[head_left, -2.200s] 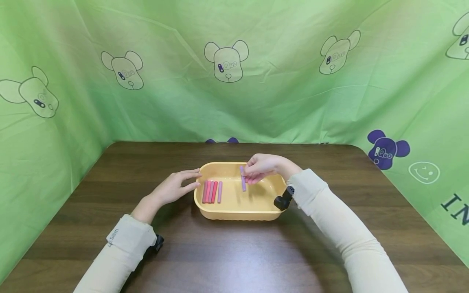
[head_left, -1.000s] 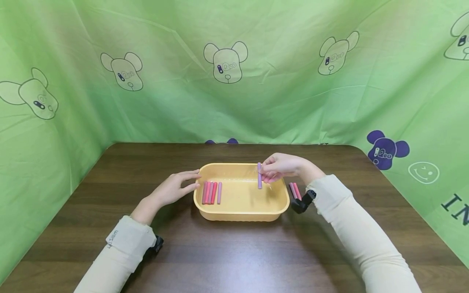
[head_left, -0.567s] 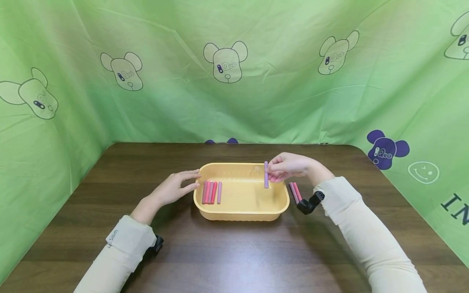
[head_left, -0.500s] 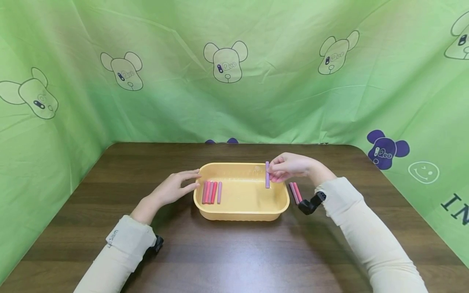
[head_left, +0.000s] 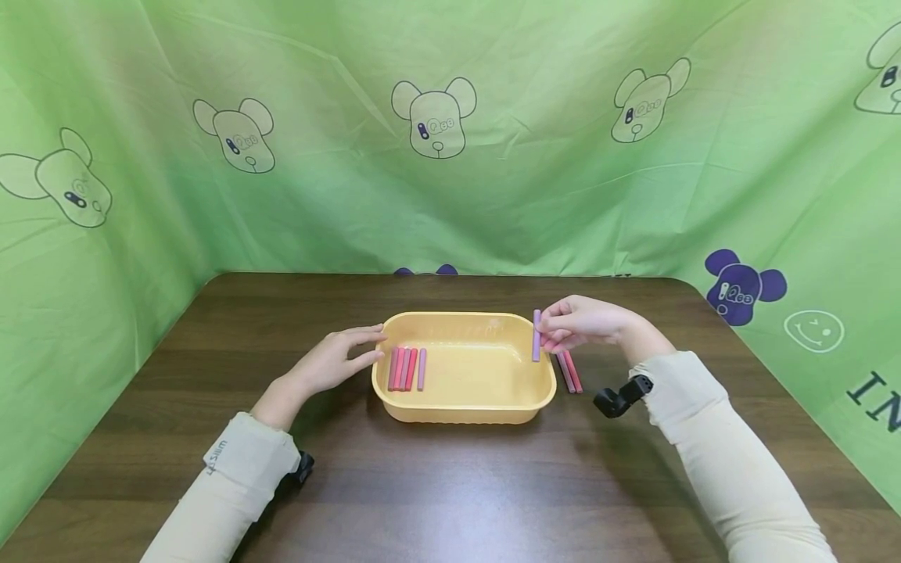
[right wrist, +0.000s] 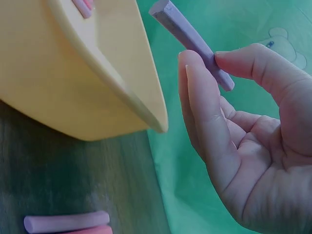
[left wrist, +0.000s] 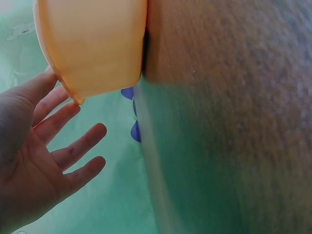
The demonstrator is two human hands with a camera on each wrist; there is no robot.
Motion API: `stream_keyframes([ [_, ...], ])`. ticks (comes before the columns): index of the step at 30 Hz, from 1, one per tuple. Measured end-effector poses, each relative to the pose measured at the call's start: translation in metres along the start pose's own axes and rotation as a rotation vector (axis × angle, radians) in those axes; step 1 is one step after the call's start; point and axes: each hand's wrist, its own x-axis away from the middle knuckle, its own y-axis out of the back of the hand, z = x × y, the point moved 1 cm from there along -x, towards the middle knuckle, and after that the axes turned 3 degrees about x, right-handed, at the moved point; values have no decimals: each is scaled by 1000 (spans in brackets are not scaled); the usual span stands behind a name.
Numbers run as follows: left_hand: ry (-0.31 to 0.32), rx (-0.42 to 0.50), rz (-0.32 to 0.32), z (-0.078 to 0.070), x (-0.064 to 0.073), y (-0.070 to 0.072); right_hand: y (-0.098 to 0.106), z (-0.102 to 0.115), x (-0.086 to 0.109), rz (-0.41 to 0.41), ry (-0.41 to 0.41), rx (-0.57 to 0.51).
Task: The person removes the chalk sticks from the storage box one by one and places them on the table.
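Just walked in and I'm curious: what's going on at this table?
A person's right hand pinches a purple stick, held up at the right end of a yellow tub. Their left hand is at the tub's left rim, fingers spread. Five pink, red and purple sticks lie in the tub's left part, and two more sticks lie side by side on the table, just right of the tub.
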Motion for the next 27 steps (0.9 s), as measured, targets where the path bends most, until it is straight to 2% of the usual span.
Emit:
stream_keyframes([
  [11, 1, 1, -2, 0, 0, 0, 13, -20, 10, 52, 51, -68],
  [19, 5, -6, 0, 1, 0, 0, 22, -41, 18, 40, 55, -59],
  [27, 2, 3, 6, -1, 1, 0, 26, -61, 23, 72, 89, -112],
])
